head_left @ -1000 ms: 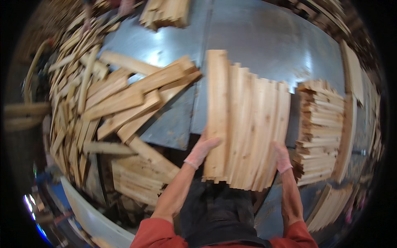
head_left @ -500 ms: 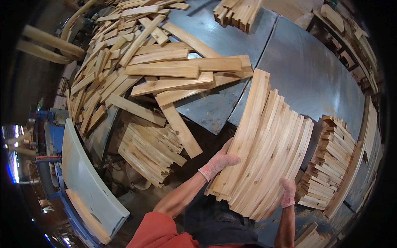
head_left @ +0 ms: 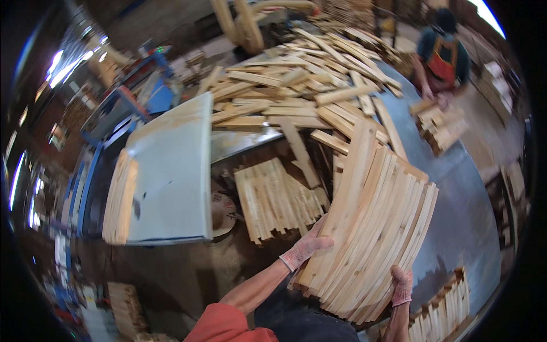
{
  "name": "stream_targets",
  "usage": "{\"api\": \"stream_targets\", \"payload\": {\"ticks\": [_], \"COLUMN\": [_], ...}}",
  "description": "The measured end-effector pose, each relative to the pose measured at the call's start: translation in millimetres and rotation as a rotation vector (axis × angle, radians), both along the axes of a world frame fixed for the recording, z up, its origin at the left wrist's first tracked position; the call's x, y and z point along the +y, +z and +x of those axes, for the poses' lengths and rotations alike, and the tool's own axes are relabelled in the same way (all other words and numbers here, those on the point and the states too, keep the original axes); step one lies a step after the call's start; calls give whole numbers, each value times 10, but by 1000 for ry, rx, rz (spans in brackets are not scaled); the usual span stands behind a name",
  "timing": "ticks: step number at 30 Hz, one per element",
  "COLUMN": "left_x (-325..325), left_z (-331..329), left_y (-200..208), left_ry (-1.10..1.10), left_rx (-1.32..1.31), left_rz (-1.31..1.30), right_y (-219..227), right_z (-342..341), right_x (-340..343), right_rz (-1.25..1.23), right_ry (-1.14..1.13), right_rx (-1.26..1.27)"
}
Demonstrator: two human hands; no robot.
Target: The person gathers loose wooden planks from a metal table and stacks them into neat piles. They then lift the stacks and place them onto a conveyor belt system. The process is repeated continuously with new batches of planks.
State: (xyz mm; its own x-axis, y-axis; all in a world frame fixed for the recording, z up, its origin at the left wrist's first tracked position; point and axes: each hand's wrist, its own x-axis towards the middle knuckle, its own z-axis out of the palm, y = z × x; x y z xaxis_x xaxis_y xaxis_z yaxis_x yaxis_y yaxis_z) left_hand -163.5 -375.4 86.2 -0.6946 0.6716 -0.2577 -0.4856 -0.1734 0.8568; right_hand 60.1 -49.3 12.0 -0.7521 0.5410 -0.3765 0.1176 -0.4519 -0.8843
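A messy pile of loose boards (head_left: pixel 353 94) fills the top middle of the frame. At the upper right, another person (head_left: pixel 444 62) has both hands by a small stack of wood (head_left: pixel 440 126) on the blue-gray table (head_left: pixel 453 214). At the left is a flat, pale blue panel (head_left: pixel 171 165), with thin boards (head_left: pixel 121 196) along its left side. Near the middle sits a stack of short boards (head_left: pixel 276 199).

The big bundle of boards (head_left: pixel 370 233) is right of center, tilted, and hides part of the table. It is squeezed between two hands. The left hand (head_left: pixel 307 246) curls on its lower left side, thumb in front. The right hand (head_left: pixel 402 285) holds its lower right edge. Most of the bundle sticks up past both hands.
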Motion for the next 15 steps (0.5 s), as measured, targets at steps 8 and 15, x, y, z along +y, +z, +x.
{"api": "stream_targets", "payload": {"ticks": [8,15], "left_x": [-2183,-4392], "left_z": [453,854], "left_y": [315,847], "left_ry": [496,789], "left_rx": [27,-32], "left_rz": [39,-67], "right_y": [1014,1675], "right_z": [-1281,-1795], "right_x": [-1525,-3735], "right_rz": [-1,-38], "right_ry": [532,837], "right_rx": [138,165]}}
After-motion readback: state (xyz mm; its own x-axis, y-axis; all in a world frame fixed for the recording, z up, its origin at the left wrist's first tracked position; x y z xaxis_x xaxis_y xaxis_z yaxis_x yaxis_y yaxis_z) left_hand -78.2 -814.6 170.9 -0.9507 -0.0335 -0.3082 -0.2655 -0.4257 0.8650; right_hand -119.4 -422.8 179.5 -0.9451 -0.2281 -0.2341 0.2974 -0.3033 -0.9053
